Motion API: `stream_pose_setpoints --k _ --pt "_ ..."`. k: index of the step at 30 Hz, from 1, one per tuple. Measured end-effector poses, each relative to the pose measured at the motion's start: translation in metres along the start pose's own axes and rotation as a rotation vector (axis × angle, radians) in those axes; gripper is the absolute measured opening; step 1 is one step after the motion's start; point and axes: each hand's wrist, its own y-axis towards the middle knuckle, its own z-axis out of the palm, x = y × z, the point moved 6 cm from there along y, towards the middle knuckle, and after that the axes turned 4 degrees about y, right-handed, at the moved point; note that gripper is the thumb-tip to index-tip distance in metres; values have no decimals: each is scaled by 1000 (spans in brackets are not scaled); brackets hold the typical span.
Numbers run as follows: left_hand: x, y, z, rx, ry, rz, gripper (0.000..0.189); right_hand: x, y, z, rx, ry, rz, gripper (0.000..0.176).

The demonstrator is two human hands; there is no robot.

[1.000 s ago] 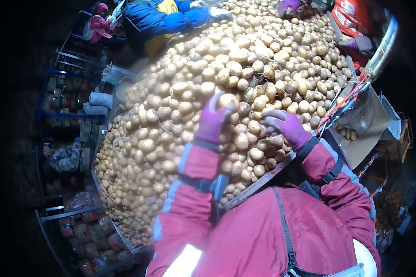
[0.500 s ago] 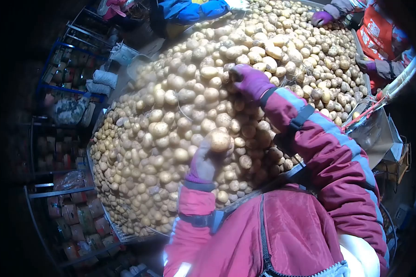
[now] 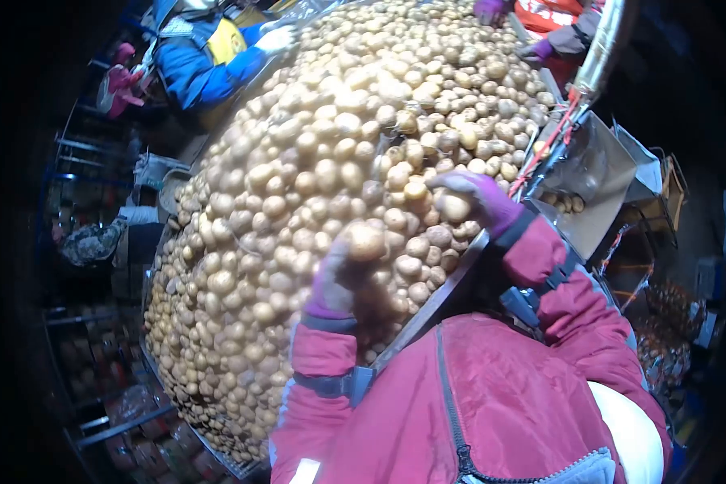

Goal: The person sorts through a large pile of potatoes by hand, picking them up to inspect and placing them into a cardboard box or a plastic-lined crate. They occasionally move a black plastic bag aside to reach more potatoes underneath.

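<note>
Fades to near-black all round the rim; brightly lit across the middle. Opens onto dim metal racking (image 3: 97,179) between nine and ten o'clock, and onto a lower metal rack (image 3: 129,425) at eight, with packed goods too dark to tell. Shows an open cardboard box (image 3: 609,169) between two and three, a tan crate (image 3: 674,189) at three, and a pale pole (image 3: 601,56) tied with red cord (image 3: 573,101) at two.

The potatoes (image 3: 266,173) run from pale yellow to dull brown. The left hand (image 3: 333,282) and right hand (image 3: 486,199) both wear purple-and-grey gloves. The jacket (image 3: 516,387) is crimson, its cuff straps (image 3: 328,324) black. A co-worker's sleeve (image 3: 218,83) is bright blue, the chest panel (image 3: 227,42) yellow, the glove (image 3: 277,39) white. The cord (image 3: 529,167) is red, the cardboard box (image 3: 603,173) tan.
</note>
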Motion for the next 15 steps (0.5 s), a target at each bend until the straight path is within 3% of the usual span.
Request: stream_pose_setpoints --k 1,3,5,6,7,9,10,13,15 --pt "6 4 10 0 -7 6 50 -20 -28 -27 -172 402 304 37" --pt "20 17 25 85 -65 33 49 -10 -86 -82 -427 468 325 35" --pt "33 29 36 78 19 -43 49 -27 -142 -157 -542 283 263 25" --pt "38 35 44 73 62 -79 50 -30 -174 -188 -595 265 404 27" --pt "41 39 54 84 128 -91 51 -50 -197 -219 -601 225 372 28" --pt "45 42 85 187 235 -104 52 -44 -231 -262 -642 -152 358 32" --pt "48 46 100 239 289 -106 52 -39 -238 -272 -709 -304 296 34" --pt "78 69 127 202 395 -144 55 -25 -202 -230 -624 118 223 43" --pt "97 84 143 232 479 -141 53 -22 -168 -166 -452 506 257 56"
